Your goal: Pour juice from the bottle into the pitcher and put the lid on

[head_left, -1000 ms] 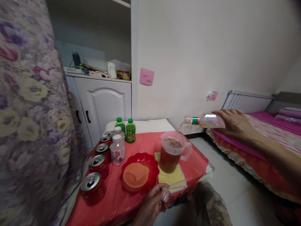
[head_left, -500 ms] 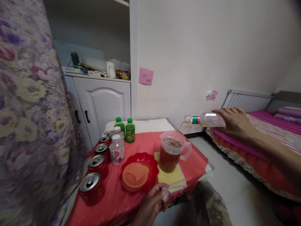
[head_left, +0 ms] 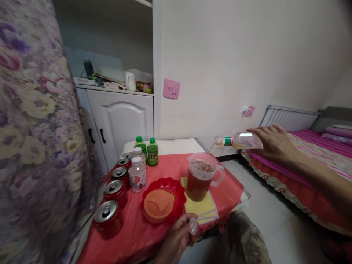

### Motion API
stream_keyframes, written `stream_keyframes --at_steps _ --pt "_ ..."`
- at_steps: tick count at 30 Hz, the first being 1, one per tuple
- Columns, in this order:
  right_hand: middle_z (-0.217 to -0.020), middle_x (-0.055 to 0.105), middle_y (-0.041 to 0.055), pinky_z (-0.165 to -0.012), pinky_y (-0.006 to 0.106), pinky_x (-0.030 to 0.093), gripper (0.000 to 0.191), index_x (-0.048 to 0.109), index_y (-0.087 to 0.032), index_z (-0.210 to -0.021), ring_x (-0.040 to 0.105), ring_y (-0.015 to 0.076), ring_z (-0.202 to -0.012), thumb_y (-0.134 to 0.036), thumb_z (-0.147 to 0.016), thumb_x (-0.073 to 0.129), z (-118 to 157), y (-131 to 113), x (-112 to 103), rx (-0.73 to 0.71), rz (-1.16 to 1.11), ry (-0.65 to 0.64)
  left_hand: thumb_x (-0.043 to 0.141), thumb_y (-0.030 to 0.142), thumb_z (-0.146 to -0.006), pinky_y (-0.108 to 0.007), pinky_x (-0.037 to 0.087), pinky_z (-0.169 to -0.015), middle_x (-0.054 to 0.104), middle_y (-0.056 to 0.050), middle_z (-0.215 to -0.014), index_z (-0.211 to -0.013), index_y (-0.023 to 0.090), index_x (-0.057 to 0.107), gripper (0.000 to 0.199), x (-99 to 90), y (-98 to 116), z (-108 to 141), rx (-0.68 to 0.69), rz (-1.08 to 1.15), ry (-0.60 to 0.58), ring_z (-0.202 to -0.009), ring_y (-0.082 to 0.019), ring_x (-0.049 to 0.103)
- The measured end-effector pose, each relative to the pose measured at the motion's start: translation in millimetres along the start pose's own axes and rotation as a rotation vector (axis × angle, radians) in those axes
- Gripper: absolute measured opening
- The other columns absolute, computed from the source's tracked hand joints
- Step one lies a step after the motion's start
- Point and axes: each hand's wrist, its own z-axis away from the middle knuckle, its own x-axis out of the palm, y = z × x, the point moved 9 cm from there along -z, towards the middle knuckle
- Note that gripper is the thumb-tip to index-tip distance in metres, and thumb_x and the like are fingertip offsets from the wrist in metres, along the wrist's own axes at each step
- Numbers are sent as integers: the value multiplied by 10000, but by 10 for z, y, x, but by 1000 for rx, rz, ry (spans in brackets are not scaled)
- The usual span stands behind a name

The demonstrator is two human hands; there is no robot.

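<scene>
My right hand point(head_left: 275, 145) grips a clear bottle point(head_left: 243, 141) with a green and red neck label, tilted with its mouth to the left. A thin amber stream runs from it into a clear pitcher point(head_left: 199, 181) of foamy brown liquid. The pitcher stands on a yellow cloth point(head_left: 205, 209). Near the table's front edge, my left hand point(head_left: 181, 233) pinches a small whitish cap point(head_left: 193, 226). Beside it, an orange lid point(head_left: 158, 204) rests in a red scalloped dish point(head_left: 180, 194).
Several red cans point(head_left: 108, 219) line the table's left side. Two white-capped bottles point(head_left: 137, 174) and two green bottles point(head_left: 153, 152) stand behind them. A floral curtain point(head_left: 41, 128) hangs at left, a white cabinet point(head_left: 121, 121) behind, a bed point(head_left: 308, 146) at right.
The view has shifted very slightly. Both hands keep their grips, and the stream still runs from the bottle into the pitcher.
</scene>
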Motion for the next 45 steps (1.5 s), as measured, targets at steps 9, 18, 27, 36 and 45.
stream_keyframes --at_steps 9,18,27,36,45 --pt "-1274 698 116 -1030 520 327 573 522 -239 -1343 599 359 -1151 -459 -833 666 -25 -9 -4 -2 24 -2 872 452 -662 -259 334 -576 662 -22 -768 -1003 150 717 482 11 14 2 0 2 2 -637 -112 563" --pt "-1254 700 140 -1052 533 325 577 525 -214 -1343 619 357 -1131 -426 -827 674 -73 -32 6 -30 43 -6 881 466 -643 -263 338 -580 665 -26 -799 -1009 156 720 506 22 41 19 5 4 6 -656 -117 573" --pt "-1230 707 145 -1027 519 331 545 518 -218 -1333 623 354 -1098 -427 -840 618 -70 -28 18 -67 39 28 890 464 -634 -260 319 -567 662 -17 -779 -989 160 709 502 42 53 14 3 6 4 -635 -108 566" --pt "-1288 686 151 -1041 543 340 595 509 -218 -1348 616 364 -1132 -423 -817 682 -96 -22 0 -63 38 21 864 434 -673 -257 327 -577 667 -20 -773 -1004 147 704 465 27 33 13 -3 1 -4 -633 -106 561" --pt "-1308 671 166 -1037 554 344 590 506 -209 -1356 617 368 -1145 -396 -824 679 -123 -76 -3 -93 45 20 877 456 -643 -258 327 -573 676 -17 -770 -1003 153 706 501 40 41 20 -1 3 2 -625 -107 567"
